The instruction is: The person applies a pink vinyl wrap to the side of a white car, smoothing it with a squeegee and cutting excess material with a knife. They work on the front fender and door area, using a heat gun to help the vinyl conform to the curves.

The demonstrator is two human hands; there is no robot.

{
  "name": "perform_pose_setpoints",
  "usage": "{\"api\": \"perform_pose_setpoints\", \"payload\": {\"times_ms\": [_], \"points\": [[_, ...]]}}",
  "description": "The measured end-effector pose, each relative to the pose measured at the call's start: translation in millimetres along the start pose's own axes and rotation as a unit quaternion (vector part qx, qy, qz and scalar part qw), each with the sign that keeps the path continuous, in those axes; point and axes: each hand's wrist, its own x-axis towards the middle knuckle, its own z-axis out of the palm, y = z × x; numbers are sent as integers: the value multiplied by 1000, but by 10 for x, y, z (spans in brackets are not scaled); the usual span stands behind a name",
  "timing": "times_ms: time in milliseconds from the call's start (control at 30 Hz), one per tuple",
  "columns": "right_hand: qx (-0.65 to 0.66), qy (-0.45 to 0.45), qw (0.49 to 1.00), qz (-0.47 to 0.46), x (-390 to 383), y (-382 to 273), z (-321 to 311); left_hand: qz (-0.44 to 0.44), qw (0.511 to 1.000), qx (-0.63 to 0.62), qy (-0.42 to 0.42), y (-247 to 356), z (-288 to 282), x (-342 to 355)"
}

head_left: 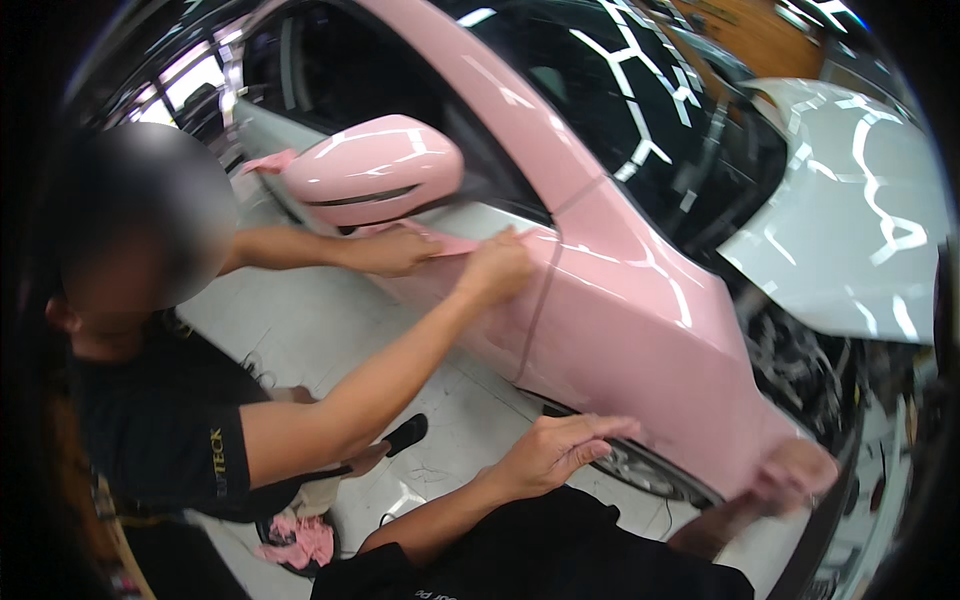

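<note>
My left hand (560, 455) hovers over the wheel arch, fingers stretched out and thumb apart, with nothing in it; whether its fingertips touch the car is unclear. At the front lower corner of the pink front fender (650, 370) is my right hand (788, 478), its fingers smeared by motion. That hand lies over or against the pink surface. To the left, a co-worker's two hands (500, 265) grip the edge of a pink film (455, 245) along the top of the front door, below the pink side mirror (375, 170). Part of the door beneath shows white.
The raised white hood (840, 210) stands at the right, above the exposed engine bay (800, 350). Under the fender sits the front wheel (645, 470). The co-worker (160, 400) stands at left. Crumpled pink film scraps (300, 540) lie on a round dark stool or bin low down.
</note>
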Motion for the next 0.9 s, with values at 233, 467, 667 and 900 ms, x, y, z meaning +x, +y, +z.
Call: {"api": "perform_pose_setpoints", "payload": {"times_ms": [233,467,667,900], "points": [[202,78,904,370,-1340,-52,1305,-220,942,-239,80,-116,435,-520],[270,-19,805,528,-2076,-459,1035,-332,803,-480,122,-671,617,-871],[153,126,817,541,-2450,-525,771,-331,862,-380,-53,-294,634,-865],[178,200,868,418,-2032,-354,406,-333,880,-328,-89,-479,1022,-1325]]}}
